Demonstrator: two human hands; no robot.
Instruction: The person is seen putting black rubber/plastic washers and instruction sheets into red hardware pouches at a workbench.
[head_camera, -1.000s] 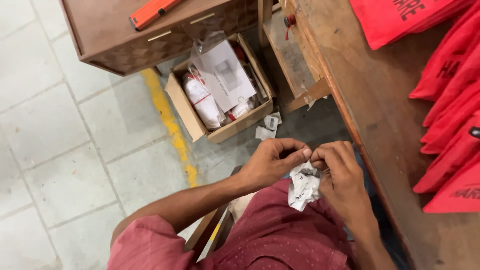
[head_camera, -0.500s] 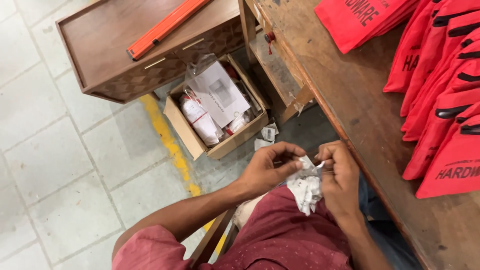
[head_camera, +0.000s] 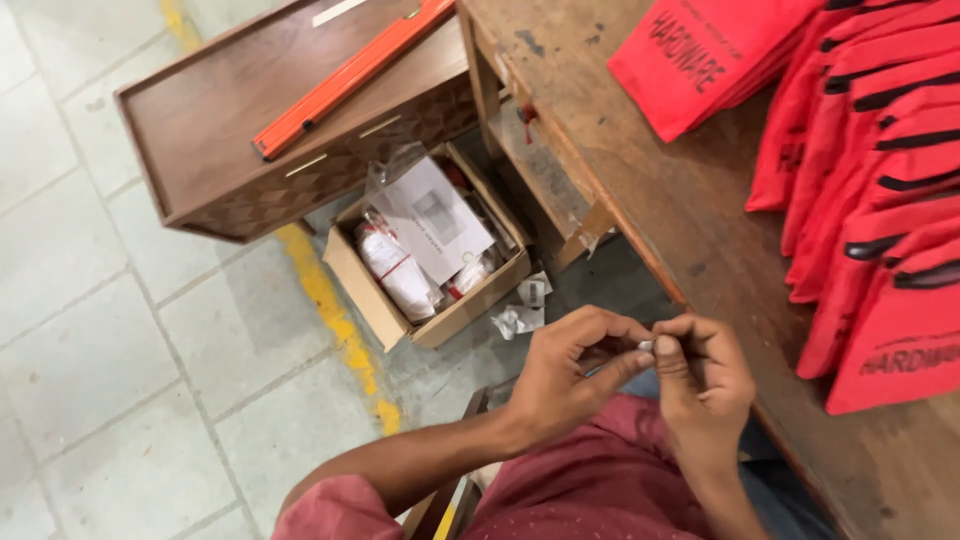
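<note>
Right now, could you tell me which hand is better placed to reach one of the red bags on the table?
Probably the right hand: it sits beside the table edge, nearer the red bags. The left hand is farther out.

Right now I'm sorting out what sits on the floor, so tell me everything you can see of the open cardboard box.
The cardboard box is brown, shallow and open-topped. It sits on the tiled floor, between the wooden cabinet and the workbench, turned askew beside a yellow floor line. Inside lie clear plastic packets and a white printed sheet. Neither hand touches it.

Both hands (head_camera: 640, 375) pinch something small (too tiny to identify).
</note>
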